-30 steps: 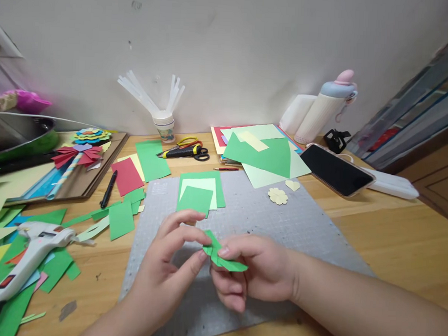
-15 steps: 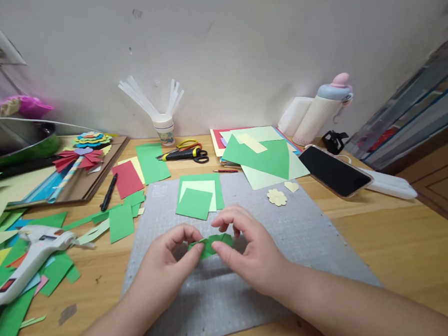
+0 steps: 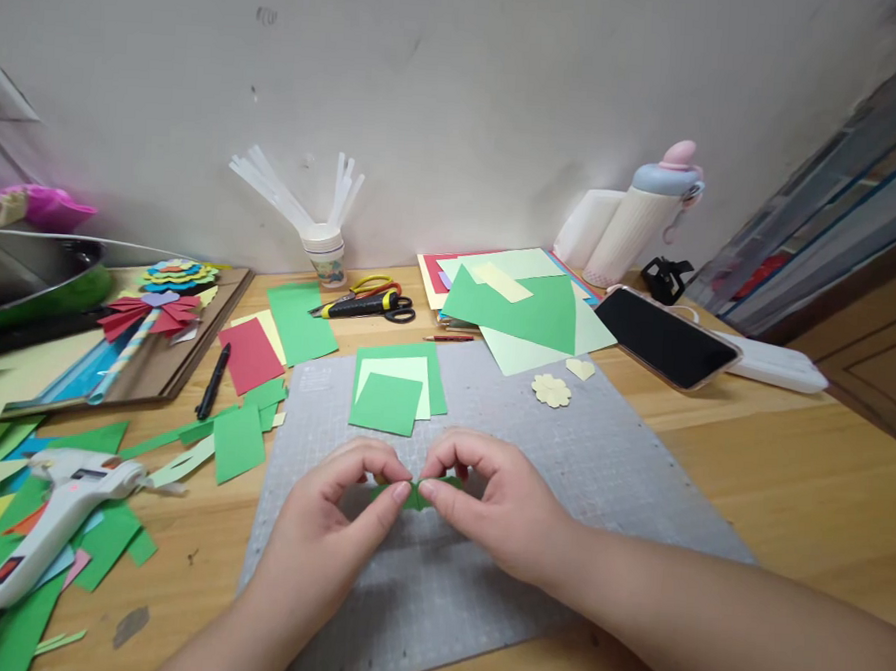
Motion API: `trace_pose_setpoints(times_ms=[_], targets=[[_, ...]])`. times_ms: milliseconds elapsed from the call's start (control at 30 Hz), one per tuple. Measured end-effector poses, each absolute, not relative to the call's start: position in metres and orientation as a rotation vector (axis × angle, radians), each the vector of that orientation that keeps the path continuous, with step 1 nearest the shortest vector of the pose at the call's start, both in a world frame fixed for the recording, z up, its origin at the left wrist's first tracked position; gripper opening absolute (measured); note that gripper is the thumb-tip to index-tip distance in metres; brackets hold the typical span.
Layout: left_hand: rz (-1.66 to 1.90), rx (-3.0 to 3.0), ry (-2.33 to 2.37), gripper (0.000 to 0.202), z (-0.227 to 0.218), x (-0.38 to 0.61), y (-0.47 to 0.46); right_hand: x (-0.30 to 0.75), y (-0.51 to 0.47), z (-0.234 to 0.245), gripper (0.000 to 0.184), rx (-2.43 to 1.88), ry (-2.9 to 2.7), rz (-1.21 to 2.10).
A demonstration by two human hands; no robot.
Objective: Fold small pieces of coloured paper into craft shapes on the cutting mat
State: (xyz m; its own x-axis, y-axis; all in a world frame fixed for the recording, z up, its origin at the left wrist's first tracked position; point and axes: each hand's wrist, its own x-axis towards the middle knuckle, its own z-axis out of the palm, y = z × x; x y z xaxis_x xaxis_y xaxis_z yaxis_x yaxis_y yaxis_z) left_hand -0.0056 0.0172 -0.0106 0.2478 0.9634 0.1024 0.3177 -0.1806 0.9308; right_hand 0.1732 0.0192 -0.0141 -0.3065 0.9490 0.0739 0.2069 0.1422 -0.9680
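A small green paper piece (image 3: 416, 496), seen nearly edge-on, is pinched between both hands above the grey cutting mat (image 3: 479, 598). My left hand (image 3: 349, 511) is closed on its left part, thumb against forefinger. My right hand (image 3: 500, 498) grips it the same way from the right, the thumbs almost meeting in the middle. Fingers cover much of the paper, so its full outline is hidden. Just beyond the hands lie stacked green and pale squares (image 3: 385, 404). A cream scalloped flower cutout (image 3: 550, 390) and a cream paper heart (image 3: 579, 368) rest on the mat's far right.
Left, a white glue gun (image 3: 48, 525) lies over green scraps, near a black pen (image 3: 213, 381). Behind are scissors (image 3: 399, 311), a paper cup (image 3: 323, 254) of clear sticks and a paper pile (image 3: 525, 304). A phone (image 3: 665, 337) and bottle (image 3: 634, 220) stand right.
My right fingers have come down and closed on the green paper, nearer my left hand. The paper has tipped from showing its face to nearly edge-on. The view has shifted slightly.
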Motion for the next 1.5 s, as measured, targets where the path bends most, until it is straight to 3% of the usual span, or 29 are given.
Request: trace_pose_setpoints(times_ms=[967, 1067, 1267, 1500], targets=[[0.986, 1.704, 1.316, 0.013, -0.014, 0.002, 0.01, 0.167, 0.016, -0.025, 0.011, -1.066, -1.701, 1.08], [0.998, 1.624, 1.382, 0.007, -0.018, -0.001, 0.014, 0.169, 0.02, -0.023, 0.01, -1.123, -1.591, 1.172], [0.91, 1.387, 1.367, 0.017, -0.02, -0.007, 0.018, 0.173, 0.026, -0.022, 0.011, -1.087, -1.39, 1.418], [0.936, 1.229, 1.296, 0.013, -0.015, -0.003, 0.015, 0.172, 0.025, -0.02, 0.007, -1.139, -1.506, 1.389]])
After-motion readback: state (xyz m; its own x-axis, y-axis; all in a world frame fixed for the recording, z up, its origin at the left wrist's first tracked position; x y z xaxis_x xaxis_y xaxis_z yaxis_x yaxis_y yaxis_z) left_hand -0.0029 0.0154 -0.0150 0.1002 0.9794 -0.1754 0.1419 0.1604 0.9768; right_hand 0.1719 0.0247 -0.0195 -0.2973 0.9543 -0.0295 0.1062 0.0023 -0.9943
